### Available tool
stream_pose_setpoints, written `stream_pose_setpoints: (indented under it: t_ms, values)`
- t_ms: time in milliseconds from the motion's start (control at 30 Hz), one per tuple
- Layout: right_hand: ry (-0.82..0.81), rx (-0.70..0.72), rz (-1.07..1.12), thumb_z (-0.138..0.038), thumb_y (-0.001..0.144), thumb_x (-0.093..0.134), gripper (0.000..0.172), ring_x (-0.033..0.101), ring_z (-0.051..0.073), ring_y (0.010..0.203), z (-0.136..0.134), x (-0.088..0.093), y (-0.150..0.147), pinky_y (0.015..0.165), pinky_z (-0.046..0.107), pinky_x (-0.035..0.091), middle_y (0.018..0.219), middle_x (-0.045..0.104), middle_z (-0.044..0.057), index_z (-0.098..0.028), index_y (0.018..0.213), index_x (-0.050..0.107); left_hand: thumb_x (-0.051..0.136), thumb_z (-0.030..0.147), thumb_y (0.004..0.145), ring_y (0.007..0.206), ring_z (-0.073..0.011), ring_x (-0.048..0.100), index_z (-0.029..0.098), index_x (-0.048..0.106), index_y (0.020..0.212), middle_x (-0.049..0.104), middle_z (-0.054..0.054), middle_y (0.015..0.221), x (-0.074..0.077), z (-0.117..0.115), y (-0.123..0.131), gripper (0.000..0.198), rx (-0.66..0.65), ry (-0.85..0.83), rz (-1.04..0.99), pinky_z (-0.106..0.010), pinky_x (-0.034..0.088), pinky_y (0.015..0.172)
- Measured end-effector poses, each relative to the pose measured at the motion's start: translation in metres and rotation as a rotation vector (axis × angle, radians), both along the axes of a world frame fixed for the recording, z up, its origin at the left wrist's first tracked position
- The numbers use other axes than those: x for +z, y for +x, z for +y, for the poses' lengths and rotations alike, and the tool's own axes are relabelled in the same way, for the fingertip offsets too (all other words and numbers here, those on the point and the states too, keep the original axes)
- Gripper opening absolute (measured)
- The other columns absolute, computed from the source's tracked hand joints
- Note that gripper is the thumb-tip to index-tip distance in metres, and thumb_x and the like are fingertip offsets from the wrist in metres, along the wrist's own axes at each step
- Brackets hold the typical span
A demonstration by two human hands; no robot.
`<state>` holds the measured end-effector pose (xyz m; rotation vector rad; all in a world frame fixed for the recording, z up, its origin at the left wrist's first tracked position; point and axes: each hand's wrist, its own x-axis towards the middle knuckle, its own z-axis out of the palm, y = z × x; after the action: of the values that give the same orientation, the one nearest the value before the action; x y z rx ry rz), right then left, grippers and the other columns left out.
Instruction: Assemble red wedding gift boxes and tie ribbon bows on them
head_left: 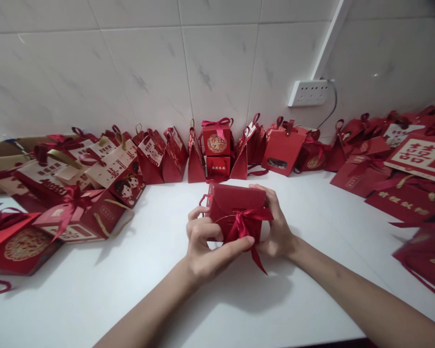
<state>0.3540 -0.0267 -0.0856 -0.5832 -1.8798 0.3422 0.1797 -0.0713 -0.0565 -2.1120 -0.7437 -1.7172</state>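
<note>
A small dark-red gift box with a folded flap is held between my two hands, above the white table. On its front a red ribbon bow is tied, one tail hanging down past the box. My left hand grips the box's left side, with the thumb pressed across the lower part of the bow. Around the right side wraps my right hand, its fingers partly hidden behind the box. A thin red cord loop sticks out at the box's upper left.
Many red gift boxes and bags line the wall; a stacked pair stands in the middle. Bow-tied boxes crowd the left, and piled boxes the right. A white power strip is on the tiled wall. The white table lies beneath.
</note>
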Motion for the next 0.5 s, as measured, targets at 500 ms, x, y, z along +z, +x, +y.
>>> stream_pose_setpoints:
  t_ms: [500]
  values:
    - [0.002, -0.093, -0.097, -0.029, 0.05, 0.068, 0.105, 0.039, 0.037, 0.123, -0.0028, 0.002, 0.0005, 0.103, 0.057, 0.036, 0.132, 0.037, 0.008, -0.036, 0.14, 0.015, 0.072, 0.02, 0.073, 0.072, -0.0108, 0.043, 0.029, 0.068, 0.083, 0.032, 0.003, 0.078, -0.0045, -0.0001, -0.0018, 0.015, -0.012, -0.005, -0.028, -0.039, 0.044, 0.082]
